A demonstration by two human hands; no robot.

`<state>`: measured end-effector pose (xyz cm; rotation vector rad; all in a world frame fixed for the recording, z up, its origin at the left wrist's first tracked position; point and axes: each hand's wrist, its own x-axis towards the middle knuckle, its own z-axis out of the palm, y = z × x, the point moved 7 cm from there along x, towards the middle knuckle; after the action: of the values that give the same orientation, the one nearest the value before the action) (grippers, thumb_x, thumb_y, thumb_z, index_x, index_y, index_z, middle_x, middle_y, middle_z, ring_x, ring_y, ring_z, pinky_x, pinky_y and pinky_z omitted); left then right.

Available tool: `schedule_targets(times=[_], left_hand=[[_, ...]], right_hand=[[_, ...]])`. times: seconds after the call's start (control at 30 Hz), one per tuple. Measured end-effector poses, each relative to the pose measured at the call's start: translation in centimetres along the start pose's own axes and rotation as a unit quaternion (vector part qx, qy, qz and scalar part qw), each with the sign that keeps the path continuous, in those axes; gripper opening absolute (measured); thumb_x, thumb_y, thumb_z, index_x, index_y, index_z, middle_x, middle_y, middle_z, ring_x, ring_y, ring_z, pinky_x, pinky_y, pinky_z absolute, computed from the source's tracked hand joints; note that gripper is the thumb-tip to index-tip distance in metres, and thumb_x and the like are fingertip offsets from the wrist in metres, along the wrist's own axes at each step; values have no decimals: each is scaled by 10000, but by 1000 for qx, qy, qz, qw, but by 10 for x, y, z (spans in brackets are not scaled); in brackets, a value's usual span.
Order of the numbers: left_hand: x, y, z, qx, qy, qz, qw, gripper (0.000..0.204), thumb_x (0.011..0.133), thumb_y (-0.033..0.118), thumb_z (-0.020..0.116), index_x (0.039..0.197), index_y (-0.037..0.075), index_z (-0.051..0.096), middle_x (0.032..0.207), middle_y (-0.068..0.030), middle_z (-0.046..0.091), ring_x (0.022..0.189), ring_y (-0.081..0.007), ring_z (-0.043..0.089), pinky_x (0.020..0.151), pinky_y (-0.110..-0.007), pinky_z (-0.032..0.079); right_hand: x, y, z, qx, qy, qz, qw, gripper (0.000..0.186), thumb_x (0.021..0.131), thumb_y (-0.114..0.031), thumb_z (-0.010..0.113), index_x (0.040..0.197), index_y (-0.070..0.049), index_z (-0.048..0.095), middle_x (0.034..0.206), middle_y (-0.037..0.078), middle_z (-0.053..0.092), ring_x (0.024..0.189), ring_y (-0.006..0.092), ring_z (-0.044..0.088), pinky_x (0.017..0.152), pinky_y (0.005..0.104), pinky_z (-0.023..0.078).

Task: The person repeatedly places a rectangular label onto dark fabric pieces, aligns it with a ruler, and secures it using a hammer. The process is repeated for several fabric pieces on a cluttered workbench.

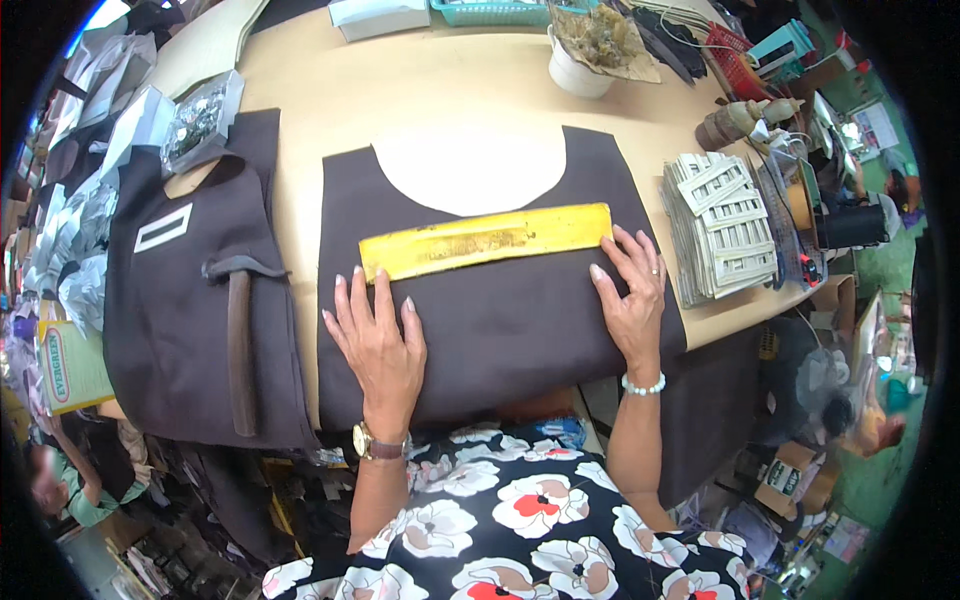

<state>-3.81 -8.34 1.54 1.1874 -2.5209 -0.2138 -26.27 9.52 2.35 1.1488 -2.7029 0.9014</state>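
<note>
Both hands lay flat and spread, gripping nothing: the left hand point(378, 345) pressed palm-down on the dark brown cut fabric panel with a scooped neckline point(500, 320), the right hand point(632, 290) likewise near the panel's right edge. Fingertips of both touched the lower edge of the long yellow wooden ruler point(487, 240), which lay just beyond them, its long axis running left to right across the panel. Neither hand was clearly nearer. On the tan counter point(400, 90), a second dark panel point(190, 300) lay left, stacked grey card templates point(722, 225) right.
</note>
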Motion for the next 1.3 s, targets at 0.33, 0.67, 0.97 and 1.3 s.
schedule_targets(times=[0.33, 0.67, 0.97, 1.3], left_hand=[[5, -1, -2, -23, -2, 0, 1000, 439, 871, 158, 579, 1287, 31, 519, 1368, -210, 426, 1326, -405, 320, 1053, -602, 241], [4, -2, -2, -24, 0, 1, 1000, 417, 866, 146, 589, 1272, 63, 545, 1370, -190, 430, 1325, -403, 321, 1055, -596, 245], [4, -4, -3, -28, 12, -8, 1000, 436, 856, 146, 606, 1278, 67, 534, 1356, -179, 442, 1330, -389, 321, 1063, -586, 235], [4, -4, -5, -48, 14, -9, 999, 425, 845, 147, 619, 1252, 49, 550, 1341, -194, 454, 1320, -406, 327, 1049, -611, 239]], right_hand=[[1, 1, -2, 23, 9, 14, 1000, 339, 836, -244, 664, 1123, -65, 673, 1235, 82, 598, 1250, 334, 434, 1077, 468, 265], [3, -3, -1, 15, 14, 7, 1000, 348, 820, -234, 677, 1122, -61, 673, 1243, 85, 596, 1242, 335, 441, 1064, 470, 270], [3, -3, -1, 11, 14, 4, 1000, 374, 805, -248, 685, 1133, -69, 669, 1251, 80, 590, 1236, 342, 441, 1060, 483, 269], [2, -2, -3, 21, 12, -1, 1000, 346, 798, -217, 690, 1107, -63, 676, 1225, 84, 600, 1228, 343, 451, 1061, 485, 270]])
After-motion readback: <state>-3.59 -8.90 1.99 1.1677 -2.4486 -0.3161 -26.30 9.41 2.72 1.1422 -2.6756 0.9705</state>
